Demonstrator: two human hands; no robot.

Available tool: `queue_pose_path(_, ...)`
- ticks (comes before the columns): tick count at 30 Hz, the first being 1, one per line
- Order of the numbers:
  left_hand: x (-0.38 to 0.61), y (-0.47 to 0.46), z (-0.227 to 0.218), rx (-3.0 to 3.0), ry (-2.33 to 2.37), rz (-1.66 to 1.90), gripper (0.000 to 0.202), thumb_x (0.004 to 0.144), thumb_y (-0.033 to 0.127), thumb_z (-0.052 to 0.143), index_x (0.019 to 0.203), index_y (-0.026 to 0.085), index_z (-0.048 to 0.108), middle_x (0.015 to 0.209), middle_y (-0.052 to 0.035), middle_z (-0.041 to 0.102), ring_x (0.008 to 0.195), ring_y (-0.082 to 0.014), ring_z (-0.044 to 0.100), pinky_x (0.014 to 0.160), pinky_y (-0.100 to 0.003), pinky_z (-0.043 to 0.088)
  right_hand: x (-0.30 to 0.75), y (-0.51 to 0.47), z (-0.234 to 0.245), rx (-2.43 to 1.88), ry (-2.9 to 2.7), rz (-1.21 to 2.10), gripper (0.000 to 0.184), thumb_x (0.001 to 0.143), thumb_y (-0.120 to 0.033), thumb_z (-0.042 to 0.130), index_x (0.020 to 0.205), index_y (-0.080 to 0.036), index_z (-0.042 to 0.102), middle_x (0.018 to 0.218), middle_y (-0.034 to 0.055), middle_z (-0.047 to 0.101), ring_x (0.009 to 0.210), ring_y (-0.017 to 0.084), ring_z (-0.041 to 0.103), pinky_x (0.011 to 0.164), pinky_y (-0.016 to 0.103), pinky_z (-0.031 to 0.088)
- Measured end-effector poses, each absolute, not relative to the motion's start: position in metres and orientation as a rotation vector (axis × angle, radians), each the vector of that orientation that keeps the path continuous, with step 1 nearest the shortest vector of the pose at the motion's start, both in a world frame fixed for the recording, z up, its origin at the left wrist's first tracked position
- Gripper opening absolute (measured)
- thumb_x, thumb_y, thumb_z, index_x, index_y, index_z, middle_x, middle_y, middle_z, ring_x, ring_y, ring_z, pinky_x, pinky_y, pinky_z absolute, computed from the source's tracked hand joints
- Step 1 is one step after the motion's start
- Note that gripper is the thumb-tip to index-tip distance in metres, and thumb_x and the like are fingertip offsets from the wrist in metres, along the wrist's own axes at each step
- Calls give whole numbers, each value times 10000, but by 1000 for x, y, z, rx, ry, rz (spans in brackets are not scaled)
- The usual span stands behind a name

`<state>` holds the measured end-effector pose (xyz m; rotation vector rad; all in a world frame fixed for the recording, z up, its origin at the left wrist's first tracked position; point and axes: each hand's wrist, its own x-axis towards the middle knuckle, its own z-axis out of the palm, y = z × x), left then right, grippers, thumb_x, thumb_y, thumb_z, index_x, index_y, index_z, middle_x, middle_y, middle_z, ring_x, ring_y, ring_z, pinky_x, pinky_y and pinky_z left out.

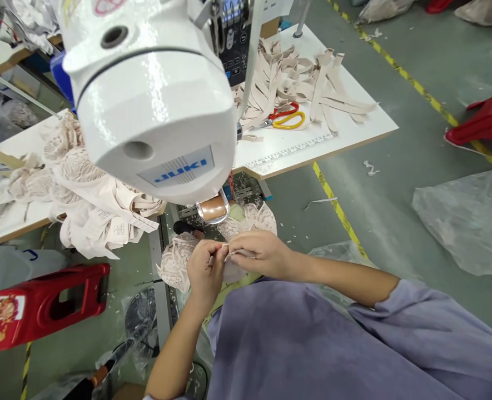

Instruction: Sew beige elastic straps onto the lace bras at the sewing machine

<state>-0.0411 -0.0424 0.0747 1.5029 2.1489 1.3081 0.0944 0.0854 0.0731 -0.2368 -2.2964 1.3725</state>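
1. Left hand (206, 269): thumb and fingers closed in a pinch on a folded edge of the pale beige lace-and-cloth garment (175, 262).
2. Right hand (266, 253): fingers curled, gripping the same edge just beside the left fingertips.
3. Garment position: between and beyond both hands; one lace part spreads left of the left hand, another beyond the right. How the parts join is hidden by the hands.
4. Handling (judged): light, limp, soft; lace likely to stretch or snag under a hard pull. Best hold: the plain folded edge, pinched by fingertips close together, lace left slack.
5. Beyond the hands: glossy white sewing machine head with blue lettering (158, 133), above the garment.
6. Left of the left hand, farther off: heap of pale beige lace pieces (81, 166).
7. Beyond and right of the right hand: loose pale beige cloth strips (287, 83), scissors with red and yellow handles (289, 125), clear flat ruler (291, 151).
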Motion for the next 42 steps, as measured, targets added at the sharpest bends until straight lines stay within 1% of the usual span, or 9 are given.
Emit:
queue_pose_path(3, -44, -40, 77, 1536, 2054, 1317, 113, 963, 209, 579, 978, 205, 691, 937, -48, 747, 866, -147, 693, 778, -263, 533, 94, 87, 75, -351, -2248, 1444, 144, 928, -269, 565, 907, -214, 697, 885, 30, 752, 799, 160, 663, 737, 265, 492)
queue_pose_path(6, -45, -38, 81, 1557, 2081, 1301, 126, 961, 206, 582, 989, 200, 705, 913, -45, 755, 836, -145, 700, 743, -251, 540, 95, 96, 79, -449, -2243, 1518, 168, 941, -288, 557, 908, -207, 700, 776, 1, 710, 691, 131, 613, 650, 235, 439)
queue_pose_path(13, -46, -37, 98, 1925, 2119, 1272, 130, 900, 136, 668, 1008, 187, 718, 880, -42, 769, 757, -126, 719, 677, -209, 546, 91, 123, 95, -443, -2364, 1232, 230, 970, -302, 506, 854, -191, 672, 715, 0, 655, 677, 126, 540, 648, 242, 350)
queue_pose_path(18, -48, -32, 106, 1892, 2152, 1219, 86, 904, 165, 677, 964, 207, 723, 852, -26, 773, 710, -121, 715, 631, -201, 544, 87, 131, 107, -404, -2402, 1629, 162, 923, -217, 540, 862, -177, 686, 803, -4, 711, 742, 122, 606, 692, 228, 386)
queue_pose_path(24, -51, -33, 106, 1854, 2140, 1198, 77, 895, 167, 689, 954, 202, 724, 842, -16, 772, 681, -102, 700, 588, -179, 501, 90, 137, 113, -370, -2388, 1911, 212, 950, -297, 542, 867, -163, 684, 743, -3, 705, 694, 128, 630, 665, 238, 413)
queue_pose_path(30, -53, -33, 108, 1878, 2138, 1152, 71, 904, 161, 679, 959, 195, 709, 849, -8, 770, 695, -88, 695, 600, -166, 481, 90, 140, 111, -343, -2346, 2052, 244, 963, -355, 553, 959, -156, 694, 789, 12, 725, 740, 136, 643, 664, 236, 420)
queue_pose_path(35, -54, -33, 109, 1839, 2172, 1081, 64, 919, 198, 664, 967, 207, 706, 848, 5, 766, 684, -98, 690, 601, -181, 473, 89, 143, 114, -259, -2391, 2044, 203, 956, -301, 559, 939, -155, 699, 806, 9, 732, 745, 127, 625, 663, 233, 405)
queue_pose_path(39, -59, -27, 115, 1770, 2158, 845, 223, 965, 244, 595, 1172, 200, 664, 860, 4, 762, 683, -117, 684, 585, -201, 458, 87, 145, 116, -262, -2437, 1970, 183, 952, -265, 550, 926, -159, 697, 814, 5, 738, 743, 126, 634, 665, 238, 407)
queue_pose_path(42, -64, -22, 117, 1855, 2072, 626, 221, 1016, 270, 485, 1082, 188, 679, 801, 0, 733, 679, -134, 668, 565, -220, 422, 87, 146, 116, -275, -2454, 1990, 192, 954, -283, 551, 942, -165, 702, 809, 1, 743, 721, 124, 638, 639, 237, 404)
